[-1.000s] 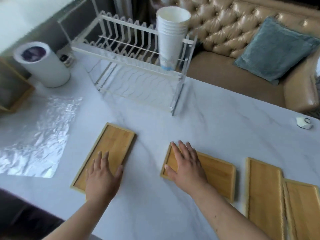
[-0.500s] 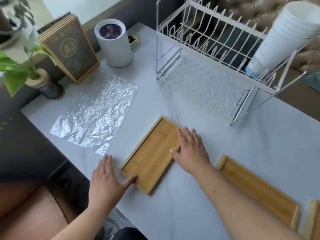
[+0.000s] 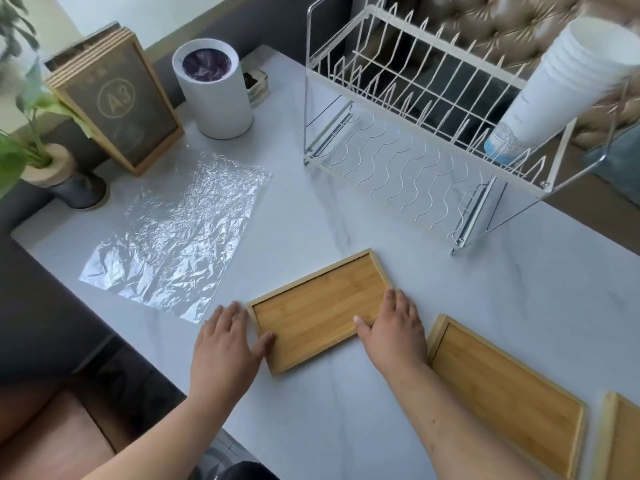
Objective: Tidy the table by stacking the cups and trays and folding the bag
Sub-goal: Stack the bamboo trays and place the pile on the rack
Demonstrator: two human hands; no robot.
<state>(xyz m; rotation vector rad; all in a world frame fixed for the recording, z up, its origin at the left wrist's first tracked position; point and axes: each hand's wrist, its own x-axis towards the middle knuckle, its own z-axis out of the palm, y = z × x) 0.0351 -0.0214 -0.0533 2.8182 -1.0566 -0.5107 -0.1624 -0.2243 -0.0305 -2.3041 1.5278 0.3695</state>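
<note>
Head view: a wooden tray (image 3: 318,306) is seen lying flat on the pale marbled table (image 3: 332,427), near its front edge, and it is flanked by both hands. The left hand (image 3: 225,341) is laid flat at the tray's left short end, with its fingers (image 3: 232,313) kept straight and close together on the table just beside the rim, while its thumb is set over the rim onto the tray. The right hand (image 3: 391,327) is spread over the right short end, fingers (image 3: 398,303) straight and slightly parted, with the thumb pressed on the tray's floor. Nothing is gripped by either hand; the tray is only touched.

A second tray (image 3: 502,386) is placed just to the right of the right hand, apart from the first, and the corner of a third tray (image 3: 623,441) is cut off by the lower right edge.

A clear, crinkled bag (image 3: 173,233) is spread flat and unfolded on the table to the left, behind the left hand. White cups (image 3: 561,88), nested into one stack, are held at the right end of a white wire rack (image 3: 415,140) at the back of the table.

A white canister (image 3: 214,91), a framed sign marked A3 (image 3: 117,98) and a potted plant (image 3: 52,168) are ranged along the far left. A tufted sofa (image 3: 485,29) is visible behind the rack.
</note>
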